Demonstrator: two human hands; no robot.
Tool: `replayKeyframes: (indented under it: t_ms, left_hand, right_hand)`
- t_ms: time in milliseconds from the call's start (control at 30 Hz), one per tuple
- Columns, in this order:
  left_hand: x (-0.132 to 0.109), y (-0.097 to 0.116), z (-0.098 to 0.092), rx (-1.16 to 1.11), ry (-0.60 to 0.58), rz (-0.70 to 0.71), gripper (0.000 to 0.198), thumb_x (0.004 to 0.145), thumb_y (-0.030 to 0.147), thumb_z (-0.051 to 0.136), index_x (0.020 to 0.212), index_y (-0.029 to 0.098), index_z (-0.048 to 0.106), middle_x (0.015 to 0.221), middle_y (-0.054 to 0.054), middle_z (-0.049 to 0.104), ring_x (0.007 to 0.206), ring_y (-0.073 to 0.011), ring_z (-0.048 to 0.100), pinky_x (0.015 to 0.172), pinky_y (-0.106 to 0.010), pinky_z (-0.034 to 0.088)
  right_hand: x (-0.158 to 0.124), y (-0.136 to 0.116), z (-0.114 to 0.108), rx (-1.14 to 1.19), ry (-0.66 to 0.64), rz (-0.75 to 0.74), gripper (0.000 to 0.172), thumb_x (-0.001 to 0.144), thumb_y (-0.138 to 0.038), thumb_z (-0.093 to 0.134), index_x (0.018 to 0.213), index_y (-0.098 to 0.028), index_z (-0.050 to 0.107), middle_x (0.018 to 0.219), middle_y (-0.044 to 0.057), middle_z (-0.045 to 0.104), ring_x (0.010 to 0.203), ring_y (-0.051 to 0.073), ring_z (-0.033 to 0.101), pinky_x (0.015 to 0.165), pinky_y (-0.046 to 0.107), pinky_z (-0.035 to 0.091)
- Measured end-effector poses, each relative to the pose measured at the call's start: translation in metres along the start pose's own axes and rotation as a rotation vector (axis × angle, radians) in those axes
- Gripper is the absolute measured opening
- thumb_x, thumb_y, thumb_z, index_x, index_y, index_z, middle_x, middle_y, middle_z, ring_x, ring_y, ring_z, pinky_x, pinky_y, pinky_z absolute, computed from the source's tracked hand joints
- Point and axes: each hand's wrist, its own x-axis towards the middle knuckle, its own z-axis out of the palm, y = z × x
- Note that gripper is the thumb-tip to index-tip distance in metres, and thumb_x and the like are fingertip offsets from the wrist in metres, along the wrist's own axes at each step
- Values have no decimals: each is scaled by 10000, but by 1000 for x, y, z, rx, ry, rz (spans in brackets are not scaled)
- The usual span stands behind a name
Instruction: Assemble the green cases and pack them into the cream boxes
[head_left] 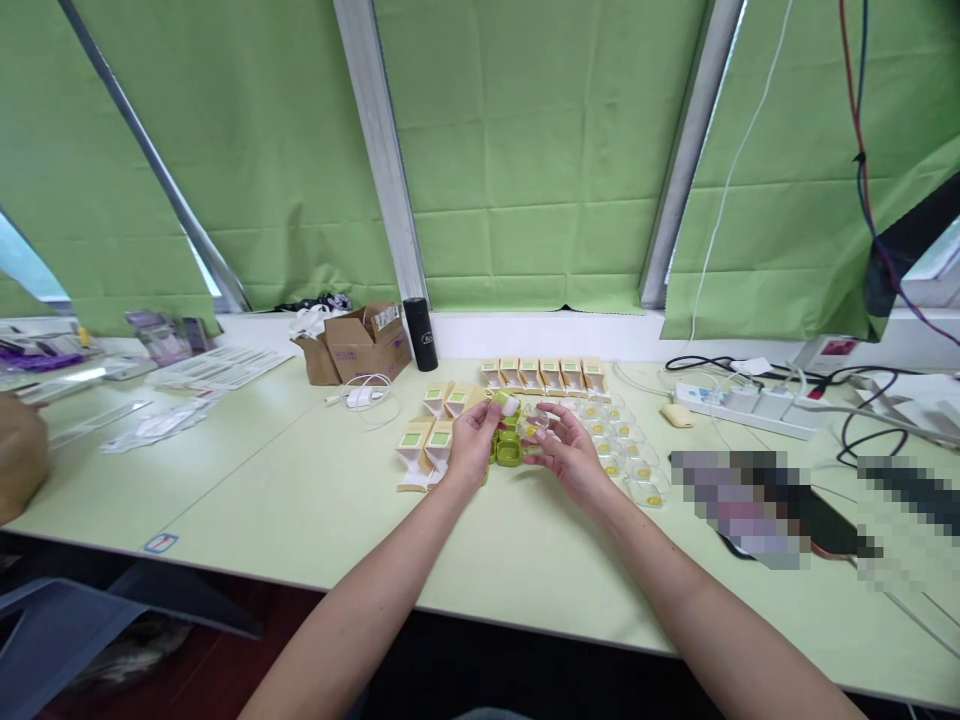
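Head-worn view; faces forward and down; near, above the table (277,490).

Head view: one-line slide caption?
Left hand holds a small green-and-white item, right hand a clear container, above a table bearing cream cartons.

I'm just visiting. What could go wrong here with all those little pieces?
The right hand holds a clear case in its fingertips, so it could slip onto the green containers below. Other clear cases sit close beside that hand; a sideways swing might knock them. The left hand, holding a small green-and-white piece, is right by the cream cartons and might nudge one.
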Motion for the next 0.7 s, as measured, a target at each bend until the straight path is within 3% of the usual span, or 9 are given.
replayKeyframes:
  t_ms: [200,700]
  left_hand:
    - [-4,7,3,21,-9,-8,602,674,680,905,924,142,801,847,-51,769,711,-138,651,692,-246,523]
    - [-6,6,3,146,-44,17,585,702,616,914,1016,137,795,947,-94,798,786,-196,717,759,-303,568]
  right_hand:
    - [-4,-7,5,40,-25,50,531,720,-413,971,1161,-281,707,1026,31,774,802,189,711,579,279,607]
    - [-3,-5,8,61,-27,46,539,676,-394,999,1088,-275,674,988,10,776,794,183,726,668,325,640]
